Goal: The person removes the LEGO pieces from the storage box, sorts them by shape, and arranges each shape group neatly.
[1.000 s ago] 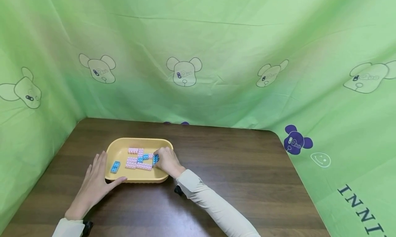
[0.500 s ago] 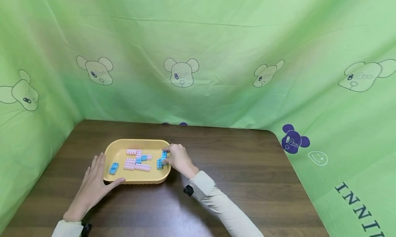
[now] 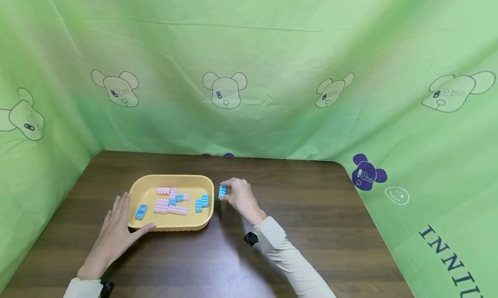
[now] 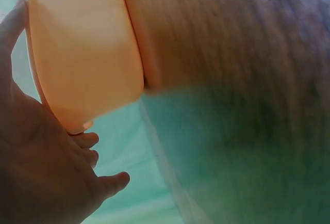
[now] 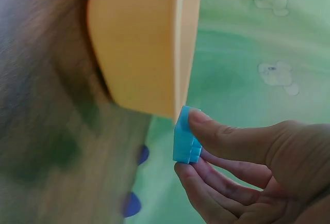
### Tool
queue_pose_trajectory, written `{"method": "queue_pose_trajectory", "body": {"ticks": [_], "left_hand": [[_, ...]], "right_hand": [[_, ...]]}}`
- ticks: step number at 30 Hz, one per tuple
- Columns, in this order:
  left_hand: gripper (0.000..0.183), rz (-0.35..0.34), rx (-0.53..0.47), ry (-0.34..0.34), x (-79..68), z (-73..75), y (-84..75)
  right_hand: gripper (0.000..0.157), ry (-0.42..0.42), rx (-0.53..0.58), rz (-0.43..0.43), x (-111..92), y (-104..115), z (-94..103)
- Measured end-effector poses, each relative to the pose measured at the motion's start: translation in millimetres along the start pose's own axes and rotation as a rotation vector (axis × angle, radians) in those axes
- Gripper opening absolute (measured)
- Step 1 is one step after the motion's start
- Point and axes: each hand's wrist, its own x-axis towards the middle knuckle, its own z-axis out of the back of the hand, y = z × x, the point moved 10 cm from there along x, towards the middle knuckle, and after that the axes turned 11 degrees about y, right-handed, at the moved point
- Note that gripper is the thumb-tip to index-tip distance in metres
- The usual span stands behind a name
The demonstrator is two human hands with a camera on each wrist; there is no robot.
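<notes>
Between the thumb and fingers of my right hand [image 3: 242, 197] a blue building brick [image 3: 222, 191] is pinched, just outside the right end of a yellow tray [image 3: 199, 183]. The right wrist view shows the studded blue brick [image 5: 183, 140] held at the fingertips, apart from the table. My left hand [image 3: 114, 239] rests against the tray's left end, fingers straight and thumb spread along the front rim. Inside the tray lie several pink bricks [image 3: 161, 206], small blue bricks among them, a blue brick [image 3: 141, 211] at the left and blue bricks [image 3: 202, 202] at the right.
The tray stands on a dark brown wooden table [image 3: 295, 220]. A green curtain [image 3: 272, 73] printed with bear heads hangs behind the table and along its sides. Wood surface stretches to the right of the tray, under the right forearm.
My right hand has lifted a blue brick out of the tray's right end and carried it rightward past the rim. The left hand has stayed on the tray.
</notes>
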Motion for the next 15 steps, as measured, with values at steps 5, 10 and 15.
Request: {"method": "queue_pose_trajectory", "body": {"ticks": [5, 10, 15], "left_hand": [[0.125, 0.002, -0.005, 0.002, 1.1, 0.2, 1.3], [0.125, 0.003, -0.009, 0.005, 2.8, -0.2, 2.2], [0.126, 0.003, -0.013, 0.003, 2.4, -0.1, 1.9]], "right_hand": [[0.039, 0.008, -0.013, -0.038, 1, -15, -5.4], [0.038, 0.038, -0.027, -0.069, 5, -31, -19.2], [0.036, 0.04, -0.06, -0.069, 8, -40, -30.1]]}}
